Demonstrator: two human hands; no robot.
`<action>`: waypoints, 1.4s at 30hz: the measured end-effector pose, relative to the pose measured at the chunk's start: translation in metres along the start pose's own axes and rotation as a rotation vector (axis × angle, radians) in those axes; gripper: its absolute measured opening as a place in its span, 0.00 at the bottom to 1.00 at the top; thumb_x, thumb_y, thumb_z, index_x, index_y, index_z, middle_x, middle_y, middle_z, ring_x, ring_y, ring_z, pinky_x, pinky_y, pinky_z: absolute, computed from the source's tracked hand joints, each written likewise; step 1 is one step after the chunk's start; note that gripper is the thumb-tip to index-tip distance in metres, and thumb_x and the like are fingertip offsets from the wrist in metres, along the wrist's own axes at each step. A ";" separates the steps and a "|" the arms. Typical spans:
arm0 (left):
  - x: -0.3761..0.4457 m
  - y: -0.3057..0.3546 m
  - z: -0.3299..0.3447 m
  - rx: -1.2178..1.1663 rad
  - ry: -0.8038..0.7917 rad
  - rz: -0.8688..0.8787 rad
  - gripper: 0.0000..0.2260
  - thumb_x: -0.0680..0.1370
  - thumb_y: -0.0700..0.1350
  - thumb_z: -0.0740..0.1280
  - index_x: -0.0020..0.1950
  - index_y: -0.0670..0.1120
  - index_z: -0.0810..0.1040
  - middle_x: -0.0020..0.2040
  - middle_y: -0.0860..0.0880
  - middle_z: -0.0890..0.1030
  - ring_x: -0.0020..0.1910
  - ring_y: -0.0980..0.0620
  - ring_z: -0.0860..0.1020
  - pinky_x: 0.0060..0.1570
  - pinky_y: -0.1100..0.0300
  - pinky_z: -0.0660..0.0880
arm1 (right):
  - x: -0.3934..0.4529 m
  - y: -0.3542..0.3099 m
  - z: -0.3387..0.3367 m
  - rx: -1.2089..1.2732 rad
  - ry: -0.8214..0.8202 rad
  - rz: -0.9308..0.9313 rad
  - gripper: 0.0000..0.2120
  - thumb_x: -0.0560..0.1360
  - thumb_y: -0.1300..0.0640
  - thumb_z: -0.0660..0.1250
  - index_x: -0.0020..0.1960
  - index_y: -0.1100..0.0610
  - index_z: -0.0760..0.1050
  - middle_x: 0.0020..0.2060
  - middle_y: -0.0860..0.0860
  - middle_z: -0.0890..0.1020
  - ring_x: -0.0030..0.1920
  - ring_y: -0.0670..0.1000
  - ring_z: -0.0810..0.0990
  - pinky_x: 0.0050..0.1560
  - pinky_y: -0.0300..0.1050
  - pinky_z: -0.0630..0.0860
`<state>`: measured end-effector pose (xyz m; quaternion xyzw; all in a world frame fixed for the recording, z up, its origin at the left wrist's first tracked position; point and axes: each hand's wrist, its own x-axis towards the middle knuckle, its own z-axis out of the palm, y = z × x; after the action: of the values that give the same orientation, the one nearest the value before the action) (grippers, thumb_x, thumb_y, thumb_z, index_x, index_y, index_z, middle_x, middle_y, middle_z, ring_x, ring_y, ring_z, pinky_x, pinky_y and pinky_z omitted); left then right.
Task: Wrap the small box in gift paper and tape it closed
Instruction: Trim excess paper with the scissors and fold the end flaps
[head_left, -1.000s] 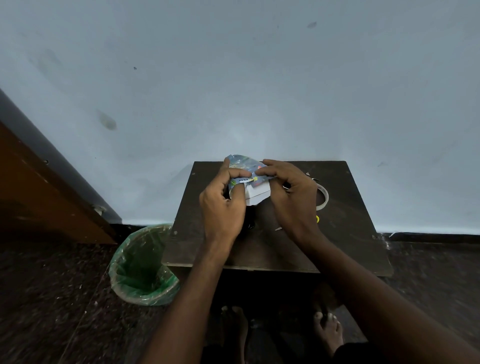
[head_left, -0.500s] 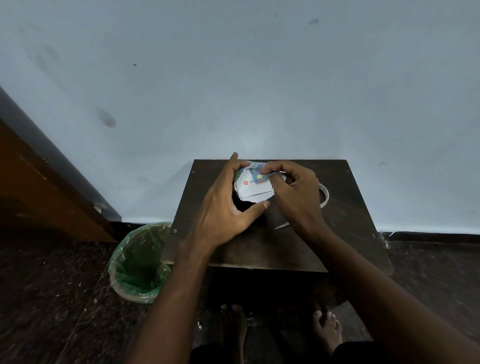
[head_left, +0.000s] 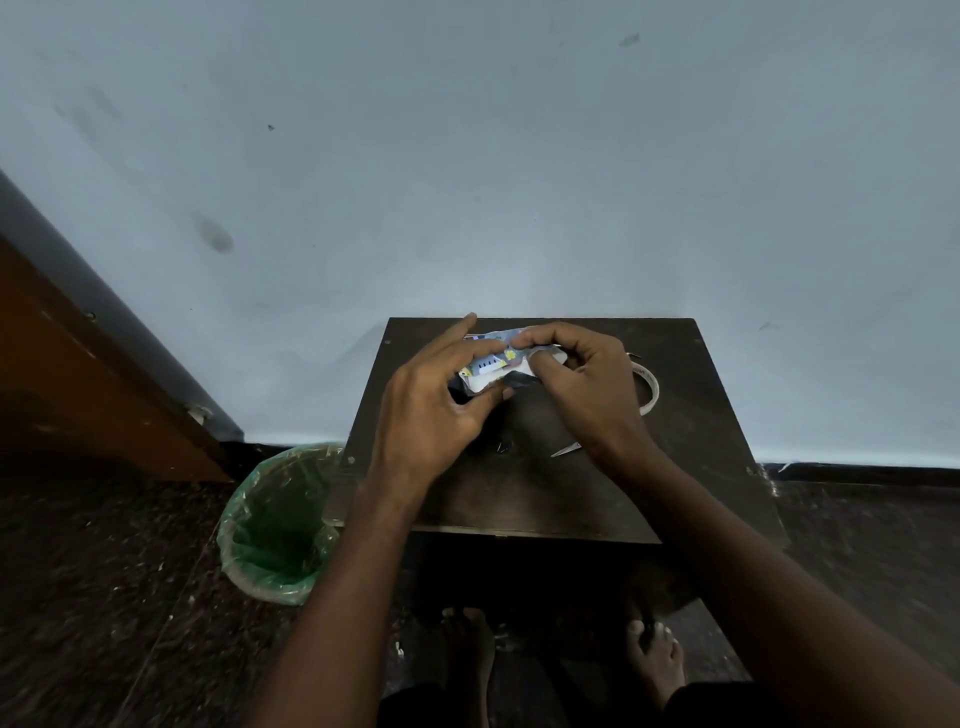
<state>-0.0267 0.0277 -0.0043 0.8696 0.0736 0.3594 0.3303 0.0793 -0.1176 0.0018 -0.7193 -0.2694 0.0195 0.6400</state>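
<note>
Left grip (head_left: 431, 410) holds the small box (head_left: 485, 382) from its left end: fingers over the top, thumb under the near edge. Box mostly hidden by both hands; only a white patch and a dark corner show. Gift paper (head_left: 493, 358) is over the top of it, printed side up. How far the paper goes round cannot be told, and no tape on it can be made out.

Right grip (head_left: 582, 379) pinches the paper at the box's right end, fingers curled down over it, thumb tucked in.

Around: green-lined bin (head_left: 275, 525) on the floor, down and left of the left grip, against the counter (head_left: 701, 467) edge. Small dark clip-like item (head_left: 503, 446) on the counter just below the grips, too small to identify. Pale pointed scrap (head_left: 566, 449) beside the right wrist, partly covered. Tape roll (head_left: 649, 387) right of the right grip, half hidden behind it.

Box is held between the grips just over the far half of the counter; contact with the surface unclear. Long axis runs left-right, slightly tilted, left end nearer.
</note>
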 end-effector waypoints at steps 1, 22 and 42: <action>0.000 0.001 0.000 0.004 -0.002 0.008 0.22 0.71 0.44 0.84 0.64 0.51 0.86 0.70 0.63 0.79 0.74 0.60 0.76 0.66 0.61 0.77 | 0.000 -0.001 -0.001 0.001 -0.001 0.001 0.15 0.72 0.66 0.65 0.49 0.54 0.88 0.47 0.47 0.88 0.51 0.49 0.87 0.55 0.56 0.83; 0.001 0.001 0.020 -0.826 0.081 -0.452 0.23 0.87 0.49 0.56 0.80 0.42 0.70 0.78 0.48 0.75 0.78 0.51 0.72 0.79 0.52 0.68 | 0.004 0.003 -0.004 0.358 0.040 0.156 0.11 0.77 0.67 0.74 0.59 0.63 0.84 0.51 0.53 0.89 0.50 0.49 0.88 0.51 0.40 0.81; 0.001 -0.001 0.043 -0.500 0.210 -0.407 0.17 0.84 0.35 0.66 0.72 0.45 0.80 0.66 0.52 0.85 0.66 0.55 0.82 0.67 0.54 0.79 | 0.000 0.009 0.007 0.269 0.083 0.129 0.11 0.76 0.66 0.75 0.58 0.61 0.84 0.47 0.50 0.89 0.44 0.46 0.88 0.45 0.36 0.80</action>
<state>0.0031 0.0064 -0.0272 0.6876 0.1889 0.3805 0.5889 0.0798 -0.1120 -0.0080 -0.6430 -0.1908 0.0669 0.7387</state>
